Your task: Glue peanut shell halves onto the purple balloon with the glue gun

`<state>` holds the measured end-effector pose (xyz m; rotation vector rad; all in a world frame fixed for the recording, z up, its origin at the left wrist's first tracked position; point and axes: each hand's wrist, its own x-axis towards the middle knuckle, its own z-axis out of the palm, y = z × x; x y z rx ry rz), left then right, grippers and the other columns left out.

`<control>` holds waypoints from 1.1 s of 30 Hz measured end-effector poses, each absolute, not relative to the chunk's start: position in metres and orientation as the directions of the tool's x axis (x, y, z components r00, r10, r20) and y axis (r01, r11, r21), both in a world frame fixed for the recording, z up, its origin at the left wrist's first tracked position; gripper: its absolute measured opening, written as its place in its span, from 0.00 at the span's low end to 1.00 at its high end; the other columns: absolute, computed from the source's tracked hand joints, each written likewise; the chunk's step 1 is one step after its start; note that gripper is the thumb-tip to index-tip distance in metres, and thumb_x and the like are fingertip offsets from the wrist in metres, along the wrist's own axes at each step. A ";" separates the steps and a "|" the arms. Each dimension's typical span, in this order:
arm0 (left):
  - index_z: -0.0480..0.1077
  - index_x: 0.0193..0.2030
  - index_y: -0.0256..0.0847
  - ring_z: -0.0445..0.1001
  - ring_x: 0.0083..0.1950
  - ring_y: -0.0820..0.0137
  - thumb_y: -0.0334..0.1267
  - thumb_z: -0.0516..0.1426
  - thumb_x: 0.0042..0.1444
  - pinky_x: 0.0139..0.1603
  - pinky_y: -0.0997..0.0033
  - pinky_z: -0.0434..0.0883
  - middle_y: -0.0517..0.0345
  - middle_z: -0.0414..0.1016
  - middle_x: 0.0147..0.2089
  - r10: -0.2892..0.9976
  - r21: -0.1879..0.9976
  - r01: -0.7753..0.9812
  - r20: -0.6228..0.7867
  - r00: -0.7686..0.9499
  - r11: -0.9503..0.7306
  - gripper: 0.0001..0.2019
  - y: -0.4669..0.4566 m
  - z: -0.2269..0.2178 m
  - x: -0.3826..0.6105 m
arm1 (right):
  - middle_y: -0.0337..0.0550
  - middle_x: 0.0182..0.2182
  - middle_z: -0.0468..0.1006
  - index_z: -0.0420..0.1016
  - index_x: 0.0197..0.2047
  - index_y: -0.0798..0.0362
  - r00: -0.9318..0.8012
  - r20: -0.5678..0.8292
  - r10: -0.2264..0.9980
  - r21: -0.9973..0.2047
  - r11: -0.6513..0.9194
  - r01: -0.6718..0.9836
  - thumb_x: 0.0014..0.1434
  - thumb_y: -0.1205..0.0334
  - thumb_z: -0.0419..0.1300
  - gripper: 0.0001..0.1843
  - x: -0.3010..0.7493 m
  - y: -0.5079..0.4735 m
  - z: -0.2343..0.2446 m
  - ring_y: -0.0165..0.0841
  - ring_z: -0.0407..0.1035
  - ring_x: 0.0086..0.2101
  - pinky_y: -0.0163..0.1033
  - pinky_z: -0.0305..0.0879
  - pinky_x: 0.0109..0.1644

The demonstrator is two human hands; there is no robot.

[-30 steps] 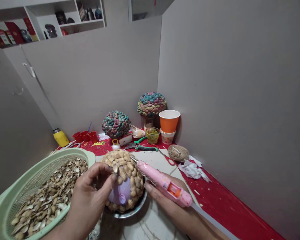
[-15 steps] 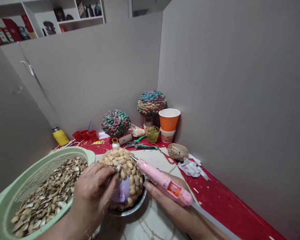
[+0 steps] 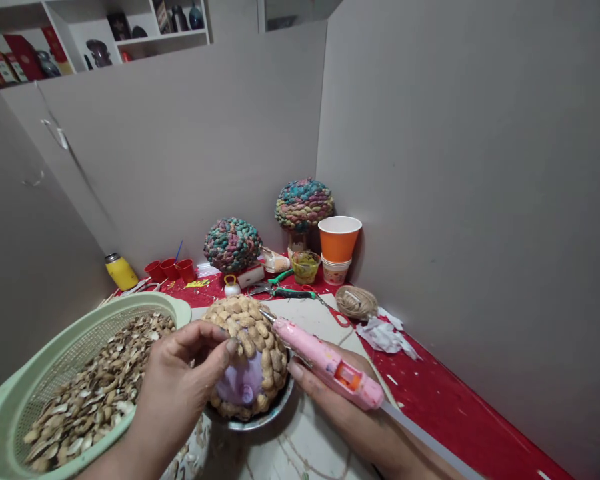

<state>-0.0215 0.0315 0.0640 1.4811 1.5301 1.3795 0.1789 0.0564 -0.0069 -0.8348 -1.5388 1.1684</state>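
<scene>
A ball covered in peanut shells sits in a metal bowl, with a patch of its lilac surface bare toward me. My left hand is at the ball's left side, thumb and forefinger bent together in a pinch over the shells. Whatever lies between those fingertips is too small to make out. My right hand grips a pink hot glue gun. The gun's metal nozzle points up and left, close to the upper right shells of the ball.
A green colander of peanut shells stands left. Behind are two coloured shell balls, pliers, red-handled scissors, an orange cup, twine, crumpled tissue, red cups and a yellow bottle.
My left hand has drawn back slightly from the bare patch, its thumb and forefinger lifting, so more lilac shows. The right hand and glue gun have barely moved.
</scene>
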 end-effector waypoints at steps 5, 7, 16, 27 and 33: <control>0.77 0.25 0.39 0.73 0.25 0.71 0.36 0.63 0.47 0.25 0.76 0.70 0.56 0.78 0.24 0.921 0.848 0.473 0.353 -0.163 -0.241 0.05 0.032 0.061 -0.020 | 0.44 0.30 0.78 0.80 0.39 0.53 -0.250 0.282 0.926 -0.957 0.290 -0.002 0.60 0.51 0.62 0.14 0.179 0.056 -0.005 0.41 0.73 0.34 0.44 0.74 0.46; 0.78 0.25 0.40 0.73 0.27 0.70 0.35 0.63 0.48 0.27 0.75 0.71 0.56 0.78 0.26 0.906 0.819 0.493 0.404 -0.130 -0.294 0.04 0.033 0.059 -0.023 | 0.44 0.30 0.79 0.80 0.39 0.53 -0.238 0.270 0.933 -0.961 0.277 -0.003 0.60 0.51 0.63 0.14 0.179 0.056 -0.005 0.42 0.74 0.35 0.45 0.73 0.47; 0.79 0.25 0.42 0.71 0.33 0.70 0.37 0.65 0.50 0.31 0.75 0.69 0.58 0.72 0.31 0.903 0.839 0.451 0.404 -0.145 -0.303 0.05 0.035 0.047 -0.035 | 0.46 0.35 0.81 0.79 0.48 0.52 -0.257 0.269 0.928 -0.963 0.267 -0.042 0.61 0.50 0.62 0.18 0.178 0.055 -0.004 0.43 0.74 0.37 0.48 0.72 0.50; 0.79 0.25 0.42 0.72 0.37 0.66 0.38 0.66 0.47 0.38 0.68 0.71 0.55 0.73 0.35 0.898 0.856 0.421 0.402 -0.179 -0.299 0.04 0.040 0.045 -0.033 | 0.44 0.31 0.79 0.80 0.44 0.52 -0.255 0.271 0.928 -0.961 0.276 -0.018 0.60 0.51 0.62 0.15 0.179 0.055 -0.007 0.42 0.73 0.35 0.48 0.72 0.49; 0.78 0.26 0.44 0.72 0.41 0.64 0.37 0.64 0.50 0.44 0.64 0.70 0.55 0.73 0.38 0.855 0.768 0.530 0.499 -0.143 -0.360 0.04 0.039 0.039 -0.042 | 0.46 0.34 0.81 0.79 0.50 0.52 -0.243 0.266 0.933 -0.963 0.269 -0.022 0.61 0.50 0.62 0.19 0.179 0.054 -0.007 0.45 0.75 0.40 0.46 0.74 0.47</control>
